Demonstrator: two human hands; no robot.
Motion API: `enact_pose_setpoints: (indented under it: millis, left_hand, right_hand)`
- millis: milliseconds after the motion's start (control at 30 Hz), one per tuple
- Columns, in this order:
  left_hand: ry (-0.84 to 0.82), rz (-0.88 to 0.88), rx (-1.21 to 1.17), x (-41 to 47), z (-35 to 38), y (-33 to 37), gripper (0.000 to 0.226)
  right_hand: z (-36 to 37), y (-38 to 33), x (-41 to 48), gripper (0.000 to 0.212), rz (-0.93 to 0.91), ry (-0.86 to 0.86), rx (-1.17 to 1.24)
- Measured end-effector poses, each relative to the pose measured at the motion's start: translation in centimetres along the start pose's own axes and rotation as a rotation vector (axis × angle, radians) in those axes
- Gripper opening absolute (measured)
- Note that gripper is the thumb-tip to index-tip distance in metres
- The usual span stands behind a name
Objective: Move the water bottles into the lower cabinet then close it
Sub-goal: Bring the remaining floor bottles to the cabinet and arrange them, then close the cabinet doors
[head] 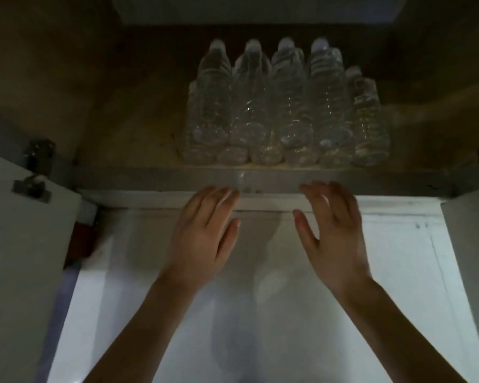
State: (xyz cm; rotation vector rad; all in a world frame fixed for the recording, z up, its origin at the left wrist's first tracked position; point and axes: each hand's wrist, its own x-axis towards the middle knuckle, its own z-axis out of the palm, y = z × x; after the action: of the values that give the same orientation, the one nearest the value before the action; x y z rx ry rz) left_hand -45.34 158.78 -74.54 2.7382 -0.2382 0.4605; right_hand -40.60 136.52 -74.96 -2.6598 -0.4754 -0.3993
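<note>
A: Where are the water bottles (285, 106)?

B: Lying stacked inside the open lower cabinet (127, 150), bases at its front edge, caps pointing to the back (long axes run straight away from the viewer).

A: And the hands?

B: Both are empty, fingers spread wide, palms down. The left hand (202, 239) and right hand (332, 239) hover just outside the front edge, equally near. Nothing blocks them. The left door (25, 244) and right door (470, 258) stand open at each side.
</note>
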Motion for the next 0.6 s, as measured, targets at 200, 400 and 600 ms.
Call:
enact_pose_setpoints:
  millis: [200, 400, 600]
  left_hand:
    - [-0.351, -0.181, -0.007, -4.9, -10.7, 5.0, 0.05]
    - [-0.467, -0.148, -0.075, -0.3, -28.8, 14.3, 0.047]
    - [-0.484, -0.117, -0.17, 8.0, -50.3, 26.0, 0.042]
  right_hand:
    - [-10.1, -4.6, -3.5, 0.049, 0.058, -0.299, 0.006]
    - [-29.9, -12.2, -0.1, 0.049, 0.175, -0.399, 0.009]
    - [-53.1, -21.3, 4.8, 0.045, 0.231, -0.407, 0.032]
